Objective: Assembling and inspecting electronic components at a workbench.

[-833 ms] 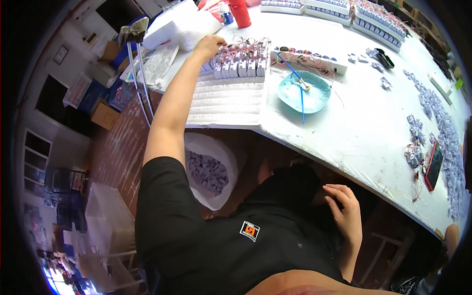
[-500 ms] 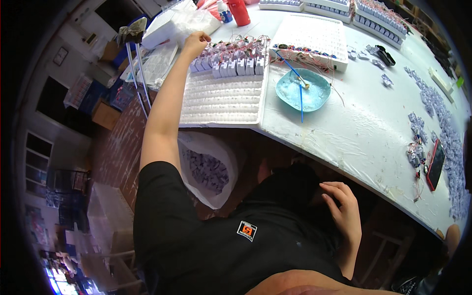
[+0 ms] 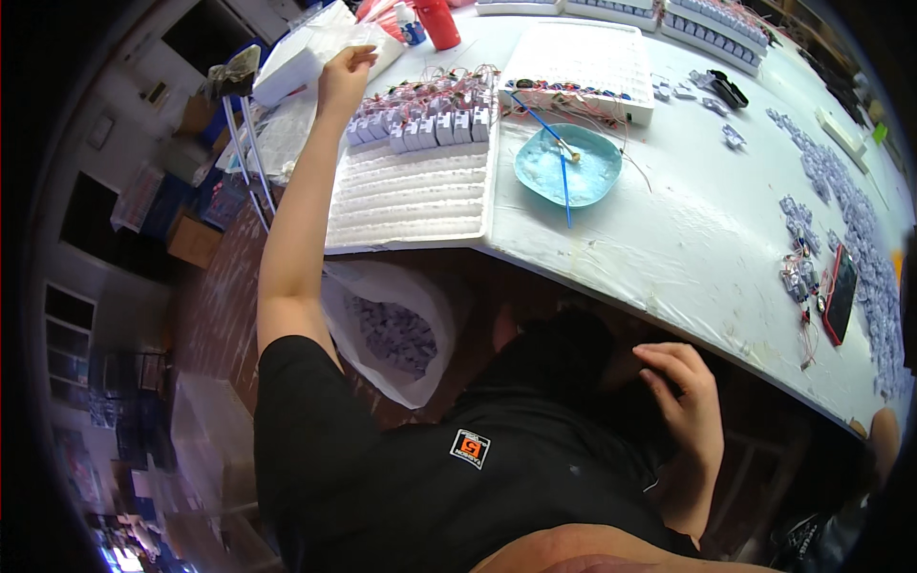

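My left hand [image 3: 344, 74] is stretched far out to the table's back left corner, past a row of small grey-white modules with red wires [image 3: 420, 124]. Its fingers curl at the edge of a clear plastic bag [image 3: 368, 38], next to a white box [image 3: 287, 65]. Whether they grip the bag is not visible. My right hand [image 3: 683, 396] rests low over my lap, below the table edge, with its fingers apart and nothing in it. The modules stand on a white ribbed foam tray [image 3: 411, 196].
A teal dish [image 3: 583, 167] holds a blue-handled brush [image 3: 564, 186]. Behind it lies a second white tray [image 3: 583, 53], and a red bottle [image 3: 439, 19] stands at the back. Loose small modules [image 3: 841, 205] and a red-edged phone [image 3: 841, 291] lie at right. A white bag of parts [image 3: 392, 329] hangs under the table.
My left hand has moved from the row of modules up and to the left, to the plastic bag by the white box. My right hand has stayed in my lap.
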Demonstrator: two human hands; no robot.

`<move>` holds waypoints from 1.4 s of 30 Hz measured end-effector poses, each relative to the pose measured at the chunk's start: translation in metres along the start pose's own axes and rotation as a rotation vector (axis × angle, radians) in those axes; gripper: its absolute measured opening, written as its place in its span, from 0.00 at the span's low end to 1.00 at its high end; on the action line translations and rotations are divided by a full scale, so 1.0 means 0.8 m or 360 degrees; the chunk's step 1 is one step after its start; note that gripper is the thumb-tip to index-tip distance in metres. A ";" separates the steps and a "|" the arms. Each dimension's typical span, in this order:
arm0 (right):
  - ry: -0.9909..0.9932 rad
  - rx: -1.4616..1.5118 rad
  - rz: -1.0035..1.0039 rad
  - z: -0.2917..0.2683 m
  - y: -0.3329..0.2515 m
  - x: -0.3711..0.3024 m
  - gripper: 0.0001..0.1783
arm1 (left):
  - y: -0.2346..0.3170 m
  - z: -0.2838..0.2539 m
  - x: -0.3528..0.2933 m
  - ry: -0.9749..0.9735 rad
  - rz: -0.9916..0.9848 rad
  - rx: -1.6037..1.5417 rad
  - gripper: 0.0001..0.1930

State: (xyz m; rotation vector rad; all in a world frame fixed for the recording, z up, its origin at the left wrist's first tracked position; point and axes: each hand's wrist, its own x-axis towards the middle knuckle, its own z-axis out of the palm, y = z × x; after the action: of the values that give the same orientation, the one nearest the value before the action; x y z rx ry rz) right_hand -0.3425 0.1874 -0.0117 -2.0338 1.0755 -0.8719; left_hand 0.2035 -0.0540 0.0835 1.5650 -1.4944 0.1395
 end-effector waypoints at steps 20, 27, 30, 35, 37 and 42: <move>0.0553 -0.0567 -0.0274 -0.084 0.141 0.253 0.16 | 0.336 0.119 -0.340 -0.1055 0.0750 -0.1076 0.13; 0.0799 -0.0416 -0.0015 -0.058 0.159 0.241 0.16 | 0.331 0.145 -0.333 -0.0883 0.0654 -0.0832 0.12; 0.0884 -0.0521 0.0007 -0.061 0.169 0.244 0.16 | 0.331 0.172 -0.335 -0.0744 0.0609 -0.0870 0.12; 0.0901 -0.1115 0.0088 -0.100 0.188 0.271 0.18 | 0.339 0.197 -0.345 -0.0738 0.0669 -0.0785 0.14; 0.0812 -0.1159 0.0203 -0.113 0.166 0.278 0.17 | 0.332 0.194 -0.346 -0.0681 0.0542 -0.0688 0.14; 0.0596 -0.1114 0.0212 -0.198 0.143 0.228 0.15 | 0.322 0.193 -0.341 -0.0700 0.0591 -0.0713 0.15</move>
State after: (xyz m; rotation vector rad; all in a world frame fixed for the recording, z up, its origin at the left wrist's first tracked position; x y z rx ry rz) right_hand -0.4368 -0.0596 0.0300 -2.3516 1.9121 -0.9093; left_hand -0.1558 0.0871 -0.0420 0.9832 -1.9865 -0.3303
